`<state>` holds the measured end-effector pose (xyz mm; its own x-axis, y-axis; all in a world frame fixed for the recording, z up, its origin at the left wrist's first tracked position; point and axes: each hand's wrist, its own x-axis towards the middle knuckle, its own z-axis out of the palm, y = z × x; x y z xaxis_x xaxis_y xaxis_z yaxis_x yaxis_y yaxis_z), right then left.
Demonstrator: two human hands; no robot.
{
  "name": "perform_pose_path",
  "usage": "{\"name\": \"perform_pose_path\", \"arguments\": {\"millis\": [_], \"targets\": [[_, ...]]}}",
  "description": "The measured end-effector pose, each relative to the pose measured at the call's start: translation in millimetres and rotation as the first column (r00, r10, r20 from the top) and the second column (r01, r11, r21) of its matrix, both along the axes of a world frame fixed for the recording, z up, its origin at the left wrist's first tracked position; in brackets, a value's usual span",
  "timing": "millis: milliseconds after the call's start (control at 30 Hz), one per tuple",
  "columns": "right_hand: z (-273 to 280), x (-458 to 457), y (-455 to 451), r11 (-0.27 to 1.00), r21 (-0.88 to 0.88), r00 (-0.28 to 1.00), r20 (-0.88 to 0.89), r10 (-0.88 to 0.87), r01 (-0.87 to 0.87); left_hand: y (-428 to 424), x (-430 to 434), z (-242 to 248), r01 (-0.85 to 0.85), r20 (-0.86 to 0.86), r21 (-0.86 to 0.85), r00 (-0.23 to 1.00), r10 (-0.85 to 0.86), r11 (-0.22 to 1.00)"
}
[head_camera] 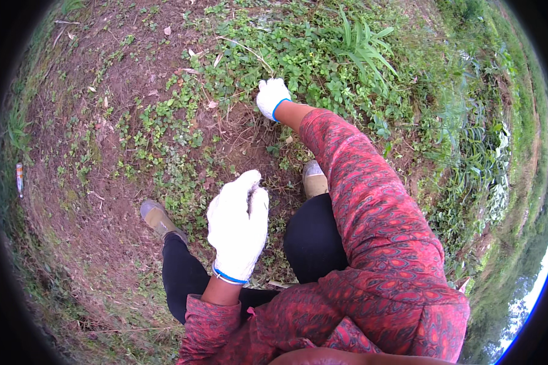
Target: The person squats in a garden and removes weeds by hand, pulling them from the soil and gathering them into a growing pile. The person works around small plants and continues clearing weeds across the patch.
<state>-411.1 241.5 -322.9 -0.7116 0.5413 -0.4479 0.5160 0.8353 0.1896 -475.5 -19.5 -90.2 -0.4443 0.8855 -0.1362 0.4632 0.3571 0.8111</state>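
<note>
Both hands wear white knit gloves with blue cuffs. My left hand [238, 226] is raised in front of my body, its fingers bent and thumb close to them; whether something thin lies between them cannot be told. My right hand [272, 98] reaches forward to the low green weeds [301, 68], its fingers curled down at the plants. A dry, pale stem [249, 49] rises from beside its fingertips; whether the hand grips it is hidden. Loose roots and dry stalks [237, 130] lie on the brown soil just below that hand.
My boots [157, 216] stand on patchy soil with small plants. A taller grassy plant [363, 43] grows at the upper right, and denser leafy growth [475, 169] lines the right side. A white and orange tube-like object [19, 180] lies at the far left.
</note>
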Motion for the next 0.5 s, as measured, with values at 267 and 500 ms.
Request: {"name": "perform_pose_path", "arguments": {"millis": [267,500], "targets": [[-15,-10,6,0.951,-0.167,0.931,-0.214,-0.294,0.262,-17,-13,-11,0.007,-0.079,-0.073,0.997,-0.013,0.997],[-32,-1,18,0.778,-0.369,0.78,-0.187,-0.597,0.508,-15,-12,-6,0.046,-0.071,-0.035,0.996,-0.048,0.998]]}}
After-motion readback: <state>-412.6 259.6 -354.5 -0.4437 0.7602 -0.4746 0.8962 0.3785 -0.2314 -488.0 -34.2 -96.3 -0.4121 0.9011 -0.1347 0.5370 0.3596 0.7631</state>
